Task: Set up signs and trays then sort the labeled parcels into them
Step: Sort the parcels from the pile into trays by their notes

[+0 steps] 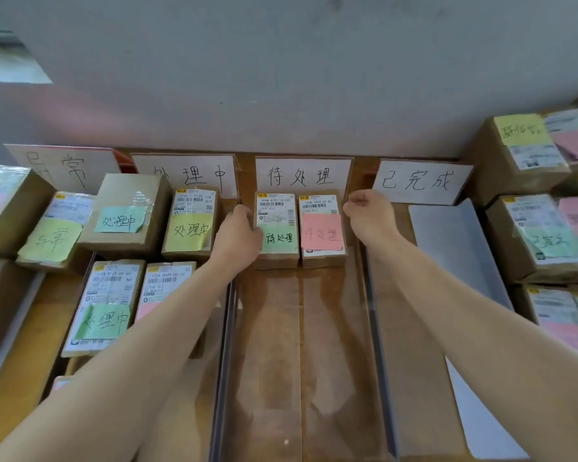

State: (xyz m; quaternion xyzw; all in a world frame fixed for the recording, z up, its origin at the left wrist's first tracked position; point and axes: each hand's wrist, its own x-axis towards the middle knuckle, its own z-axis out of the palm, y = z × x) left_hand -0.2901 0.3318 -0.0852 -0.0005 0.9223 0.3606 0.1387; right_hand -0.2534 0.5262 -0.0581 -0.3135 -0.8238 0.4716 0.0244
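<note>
Nearest the camera, the clear tray (pixel 271 345) is seen running away towards the wall, flanked by the left forearm (pixel 131 355) and the right forearm (pixel 481 321). At its far end two small parcels are set close side by side: the green-note parcel (pixel 277 215) on the left and the pink-note parcel (pixel 321 231) on the right, both notes marked 待处理. Just behind them the 待处理 sign (pixel 302 176) is propped against the wall. The left hand (pixel 237 236) is laid against the left edge of the green-note parcel with its fingers bent; whether the parcel or the tray wall is gripped cannot be told. The right hand (pixel 369 211) is held just beside the pink-note parcel with its fingers curled in, and whether anything is held in it cannot be told. To the left, the 处理中 sign (pixel 187 175) is stood behind the 处理中 parcels (pixel 121 215), and a partly hidden sign (pixel 64 168) is seen farther left. To the right, the 已完成 sign (pixel 421 181) is placed behind the white tray (pixel 454 235), with stacked parcels (pixel 541 238) beside it.
</note>
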